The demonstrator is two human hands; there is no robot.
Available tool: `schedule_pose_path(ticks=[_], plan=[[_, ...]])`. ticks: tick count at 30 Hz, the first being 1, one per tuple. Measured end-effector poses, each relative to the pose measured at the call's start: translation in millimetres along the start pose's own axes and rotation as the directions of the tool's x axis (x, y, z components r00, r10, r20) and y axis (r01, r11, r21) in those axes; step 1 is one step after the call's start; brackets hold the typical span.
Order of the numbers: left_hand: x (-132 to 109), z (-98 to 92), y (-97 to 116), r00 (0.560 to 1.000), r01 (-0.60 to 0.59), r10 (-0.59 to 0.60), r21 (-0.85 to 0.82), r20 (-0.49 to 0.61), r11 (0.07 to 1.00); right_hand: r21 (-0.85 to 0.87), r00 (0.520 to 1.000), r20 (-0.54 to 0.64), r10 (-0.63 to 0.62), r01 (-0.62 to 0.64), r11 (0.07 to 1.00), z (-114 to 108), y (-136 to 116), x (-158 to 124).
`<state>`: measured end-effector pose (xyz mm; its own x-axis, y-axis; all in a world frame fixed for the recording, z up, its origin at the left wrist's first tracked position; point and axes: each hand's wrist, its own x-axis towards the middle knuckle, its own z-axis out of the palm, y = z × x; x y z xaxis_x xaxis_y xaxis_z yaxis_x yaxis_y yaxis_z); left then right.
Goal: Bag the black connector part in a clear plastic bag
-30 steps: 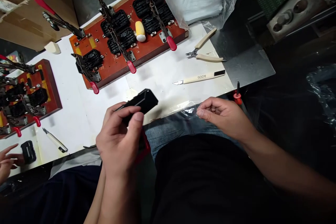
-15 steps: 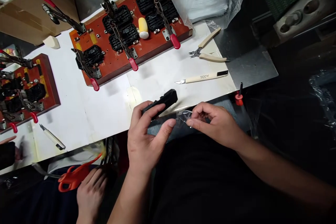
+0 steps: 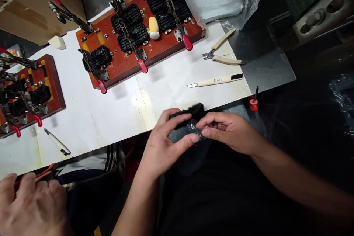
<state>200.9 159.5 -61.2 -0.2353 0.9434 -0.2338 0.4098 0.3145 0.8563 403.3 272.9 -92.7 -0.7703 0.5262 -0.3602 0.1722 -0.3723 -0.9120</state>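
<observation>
My left hand [image 3: 163, 143] grips a black plastic part [image 3: 190, 111] at the table's near edge, over my lap. Its thumb presses on a small clear plastic bag [image 3: 195, 127]. My right hand [image 3: 229, 131] pinches the same bag from the right, fingertips touching the left thumb. Most of the part is hidden behind my fingers, and the bag shows only as a shiny crumple.
A red-brown clamp jig [image 3: 138, 33] with black parts and a yellow-white piece [image 3: 153, 27] lies at the back. A second jig [image 3: 26, 96] sits left. Cutters [image 3: 221, 53], a cream knife [image 3: 217, 80] and a small knife [image 3: 56, 142] lie on the white table. A co-worker's hand [image 3: 30, 206] is lower left.
My left hand carried the black part rightward and down to meet my right hand and the bag. The co-worker's hand with the orange tool moved to the lower left corner.
</observation>
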Motion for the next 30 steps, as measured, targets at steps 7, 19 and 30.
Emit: schedule_pose_path(ticks=[7,19,30], plan=[[4,0.0,-6,0.996,0.082,-0.087,-0.145,-0.029,0.986,0.069,0.996,0.089,0.022,-0.028,0.997,-8,2,-8],[2,22.6,-4,0.909,-0.245,0.389,0.559,-0.153,0.792,-0.255,0.994,0.100,0.049,-0.022,0.967,12,-8,4],[5,14.7,-2,0.906,-0.288,0.409,0.553,-0.106,0.782,-0.120,0.971,0.125,0.202,-0.188,0.975,6,0,2]])
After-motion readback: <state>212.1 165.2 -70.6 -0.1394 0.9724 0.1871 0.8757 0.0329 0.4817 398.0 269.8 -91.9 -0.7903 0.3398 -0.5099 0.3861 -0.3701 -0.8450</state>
